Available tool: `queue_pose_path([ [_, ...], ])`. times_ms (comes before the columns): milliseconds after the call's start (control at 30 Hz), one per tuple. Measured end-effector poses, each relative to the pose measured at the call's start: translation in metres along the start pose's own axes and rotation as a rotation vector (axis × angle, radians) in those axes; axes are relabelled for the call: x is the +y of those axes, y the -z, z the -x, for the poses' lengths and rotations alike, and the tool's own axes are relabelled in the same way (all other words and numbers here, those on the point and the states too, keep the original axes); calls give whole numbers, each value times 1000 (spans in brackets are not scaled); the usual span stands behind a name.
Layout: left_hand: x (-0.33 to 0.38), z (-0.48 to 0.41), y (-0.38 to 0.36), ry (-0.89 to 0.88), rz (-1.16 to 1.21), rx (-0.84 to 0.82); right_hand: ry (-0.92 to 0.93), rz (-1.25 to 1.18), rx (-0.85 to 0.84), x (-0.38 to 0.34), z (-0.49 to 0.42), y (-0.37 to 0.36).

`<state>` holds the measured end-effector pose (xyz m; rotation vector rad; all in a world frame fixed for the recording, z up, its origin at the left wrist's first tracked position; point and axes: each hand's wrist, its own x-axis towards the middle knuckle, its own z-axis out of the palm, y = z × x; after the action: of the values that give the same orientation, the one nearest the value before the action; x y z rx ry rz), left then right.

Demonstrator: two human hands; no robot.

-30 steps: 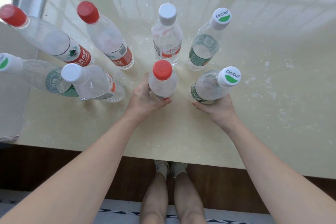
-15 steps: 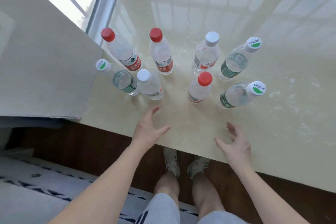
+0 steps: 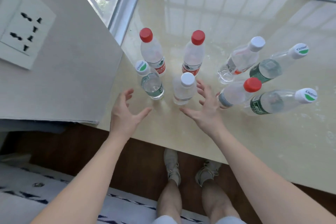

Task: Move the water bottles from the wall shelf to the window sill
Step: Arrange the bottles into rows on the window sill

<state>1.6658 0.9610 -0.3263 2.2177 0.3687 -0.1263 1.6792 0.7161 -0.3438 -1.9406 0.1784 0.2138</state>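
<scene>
The water bottles (image 3: 192,56) stand on the window sill (image 3: 254,142), where the left hand (image 3: 125,112) and right hand (image 3: 205,107), spread wide and empty, flank the white-capped bottle (image 3: 182,90), probably to tidy the cluster.

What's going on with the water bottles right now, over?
Left hand open, empty. Right hand open, empty, beside front white-capped bottle. Eight water bottles upright on window sill. Nothing blocking them.
</scene>
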Motion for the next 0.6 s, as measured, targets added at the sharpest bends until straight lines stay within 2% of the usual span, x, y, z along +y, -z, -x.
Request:
queue_pose_path([
  [100, 18, -21, 7, -36, 104, -4, 54, 7, -24, -10, -10, -1],
  [267, 35, -39, 7, -125, 150, -62, 79, -15, -97, -18, -17, 0],
  [467, 40, -53, 2, -148, 183, -113, 108, 46, 60, -17, -23, -11],
  [600, 35, -58, -1, -169, 134, -137, 126, 98, 89, -15, -25, -18],
])
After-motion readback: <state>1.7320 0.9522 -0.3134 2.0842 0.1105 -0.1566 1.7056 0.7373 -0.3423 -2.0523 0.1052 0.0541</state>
